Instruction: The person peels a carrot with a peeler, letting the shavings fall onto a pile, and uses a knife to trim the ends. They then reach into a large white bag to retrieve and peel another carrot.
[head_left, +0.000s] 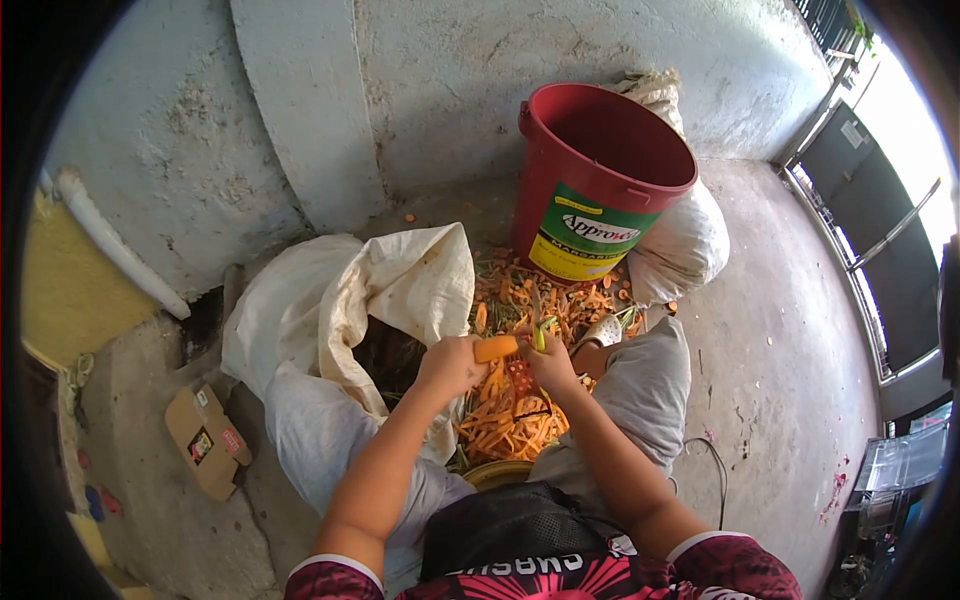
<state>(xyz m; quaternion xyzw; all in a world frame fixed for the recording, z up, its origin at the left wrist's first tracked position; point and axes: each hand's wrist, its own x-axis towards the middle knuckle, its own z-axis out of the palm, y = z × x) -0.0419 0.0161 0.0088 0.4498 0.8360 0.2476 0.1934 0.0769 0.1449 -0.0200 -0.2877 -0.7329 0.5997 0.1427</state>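
My left hand (450,368) is closed around a thick peeled carrot (495,348), whose end points toward my other hand. My right hand (551,364) grips a knife (541,334) with a yellow-green handle; its narrow blade appears to point up and away from me. The carrot's end and the right hand meet or nearly touch. Below both hands lies a heap of orange carrot peelings (505,428) mixed with green stalks. A large white sack (410,275) stands gaping beside my left hand, dark inside, its contents hard to make out.
A tall red bucket (540,150) with a margarine label stands beyond the peelings. Behind it leans a stuffed white sack (690,245). A light perforated shoe (603,330) shows by my right leg. Flattened cardboard (205,440) lies at left; a wall (450,80) rises behind.
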